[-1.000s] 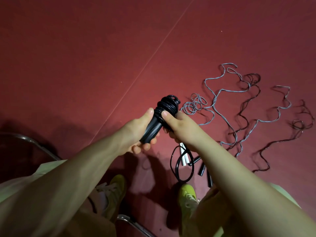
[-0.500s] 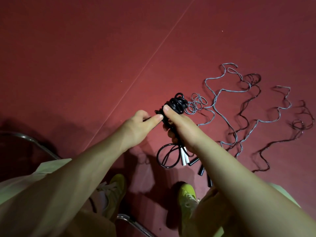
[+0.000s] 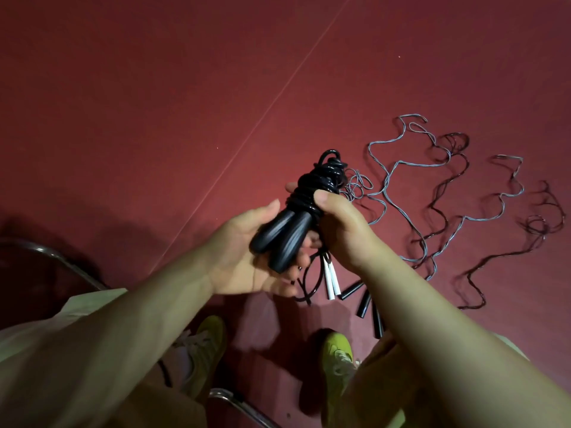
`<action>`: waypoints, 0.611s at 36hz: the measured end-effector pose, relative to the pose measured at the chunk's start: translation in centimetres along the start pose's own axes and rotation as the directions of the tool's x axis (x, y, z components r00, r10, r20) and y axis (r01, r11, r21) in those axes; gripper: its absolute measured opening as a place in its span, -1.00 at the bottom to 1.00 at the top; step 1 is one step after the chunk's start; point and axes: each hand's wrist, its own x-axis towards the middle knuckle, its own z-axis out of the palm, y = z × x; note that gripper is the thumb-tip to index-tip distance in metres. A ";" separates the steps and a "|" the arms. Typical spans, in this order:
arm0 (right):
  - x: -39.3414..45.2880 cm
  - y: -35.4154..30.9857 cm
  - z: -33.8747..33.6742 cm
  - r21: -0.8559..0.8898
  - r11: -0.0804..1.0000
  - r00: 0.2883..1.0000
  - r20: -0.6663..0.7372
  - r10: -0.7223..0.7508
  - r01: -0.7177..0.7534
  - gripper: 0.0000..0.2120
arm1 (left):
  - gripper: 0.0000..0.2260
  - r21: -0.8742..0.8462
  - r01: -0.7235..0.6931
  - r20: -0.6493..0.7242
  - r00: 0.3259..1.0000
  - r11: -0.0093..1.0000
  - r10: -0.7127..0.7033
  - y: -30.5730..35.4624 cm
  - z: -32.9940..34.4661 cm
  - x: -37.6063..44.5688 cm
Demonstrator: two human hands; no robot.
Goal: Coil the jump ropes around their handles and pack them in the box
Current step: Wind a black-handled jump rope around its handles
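The black jump rope (image 3: pixel 304 211) is held up over the red floor (image 3: pixel 154 118), between the two hands. Its two dark handles (image 3: pixel 279 239) lie side by side, their long axis slanting from butt ends low and toward the person's left to the wound end high and farther away. The black cord is coiled thickly around the upper part of the handles, with a small loop poking out at the far top of the bundle.

The left hand (image 3: pixel 247 257) lies palm up beneath the handles, cradling their butt ends, fingers curled under them and thumb lifted beside the coil. The right hand (image 3: pixel 340 230) grasps the wound part, thumb pressed on the coils and fingers wrapped behind; a fingertip shows past the far side of the bundle.

Below the black jump rope, a loose black loop (image 3: pixel 309 282) hangs, though whether it belongs to the held rope is hard to tell. Just beside that loop lie two white handles (image 3: pixel 332 281), and right of those a few slim black handles (image 3: pixel 363 302) on the floor. Right of the bundle, well apart from it, a grey rope (image 3: pixel 398 186) and a dark rope (image 3: pixel 506 254) sprawl uncoiled in loose waves. Below the bundle are two yellow-green shoes (image 3: pixel 336 353) and a curved chrome chair tube (image 3: pixel 234 403).
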 end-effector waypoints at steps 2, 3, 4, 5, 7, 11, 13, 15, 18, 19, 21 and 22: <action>-0.3 -0.3 0.1 0.028 0.999 0.998 0.067 -0.019 0.017 -0.13 | -0.48 -0.083 0.012 0.169 0.986 0.996 0.002 -0.6 0.0 0.1; -0.4 -0.3 0.1 0.030 0.999 0.996 0.080 -0.023 0.021 -0.18 | -0.46 -0.096 0.027 0.205 0.979 0.995 -0.007 -0.8 0.0 0.1; -0.5 -0.4 0.1 0.014 1.000 0.997 0.080 -0.025 0.023 -0.23 | -0.48 -0.089 0.037 0.210 0.978 0.995 -0.017 -0.8 -0.1 0.1; -0.6 -0.5 0.1 -0.012 1.000 0.997 0.075 -0.026 0.027 -0.24 | -0.52 -0.072 0.042 0.194 0.981 0.996 -0.027 -0.8 0.1 0.0; -0.6 -0.7 0.0 -0.069 0.998 0.998 0.060 -0.011 0.015 -0.21 | -0.60 -0.047 0.052 0.095 0.994 0.998 -0.048 -0.3 0.5 -0.1; -0.5 -0.7 -0.2 -0.082 0.995 0.996 0.069 0.059 -0.053 -0.52 | -0.63 0.142 0.067 -0.104 0.993 0.988 -0.053 0.9 0.7 -0.4; -0.4 -0.6 -0.2 -0.148 0.985 0.994 0.053 0.094 -0.085 -0.53 | -0.65 0.225 0.071 -0.163 0.986 0.972 -0.034 1.2 0.7 -0.5; -0.4 -0.3 -0.2 -0.234 0.963 0.991 -0.007 0.134 -0.132 -0.53 | -0.68 0.270 0.076 -0.259 0.966 0.960 -0.003 1.3 0.4 -0.3; -0.2 0.4 -0.1 -0.349 0.922 0.986 -0.050 0.161 -0.168 -0.50 | -0.72 0.307 0.090 -0.357 0.934 0.947 0.027 1.2 -0.1 -0.1; -0.1 0.6 0.0 -0.358 0.916 0.983 -0.056 0.173 -0.182 -0.49 | -0.73 0.309 0.093 -0.375 0.927 0.946 0.031 1.2 -0.1 -0.1; -0.2 0.7 0.1 -0.344 0.913 0.975 -0.076 0.207 -0.221 -0.47 | -0.76 0.323 0.089 -0.404 0.913 0.942 0.053 1.0 -0.1 0.1; -0.2 0.7 0.1 -0.348 0.905 0.970 -0.090 0.225 -0.242 -0.47 | -0.78 0.356 0.080 -0.421 0.903 0.931 0.084 0.9 -0.1 0.2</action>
